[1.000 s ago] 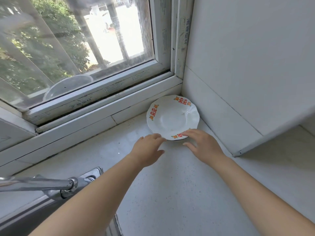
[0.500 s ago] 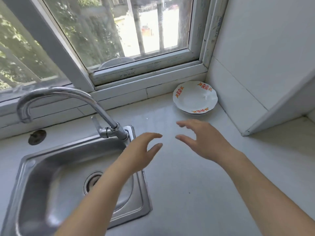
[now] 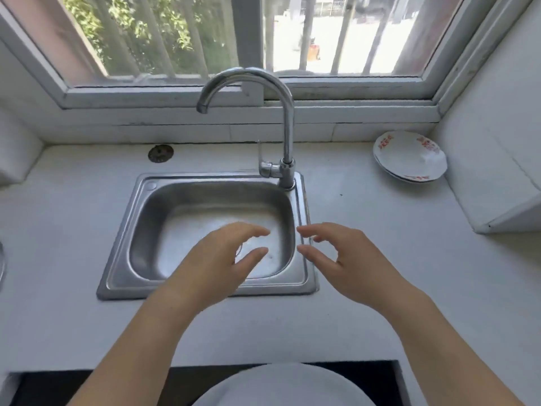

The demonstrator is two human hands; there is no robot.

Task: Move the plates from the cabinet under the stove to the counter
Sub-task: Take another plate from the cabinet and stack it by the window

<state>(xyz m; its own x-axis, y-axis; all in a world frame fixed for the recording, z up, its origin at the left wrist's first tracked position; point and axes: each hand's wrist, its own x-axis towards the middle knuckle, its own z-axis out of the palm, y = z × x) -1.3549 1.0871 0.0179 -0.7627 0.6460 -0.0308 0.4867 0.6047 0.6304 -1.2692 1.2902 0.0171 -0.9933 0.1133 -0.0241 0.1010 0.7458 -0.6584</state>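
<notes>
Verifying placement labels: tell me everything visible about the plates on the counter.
The plates form a stack, at least two rims showing: white, glossy like ceramic, wavy-edged, shallow, with red-orange motifs around the rim. They lie flat on the counter in its far right corner, close to the side wall; contact there is unclear. Nothing rests on them.

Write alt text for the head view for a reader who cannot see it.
An empty left hand and right hand hover, fingers loosely curled, above a steel sink in a white counter. White plates with red markings sit stacked in the counter's far right corner. A curved faucet stands before a window.
</notes>
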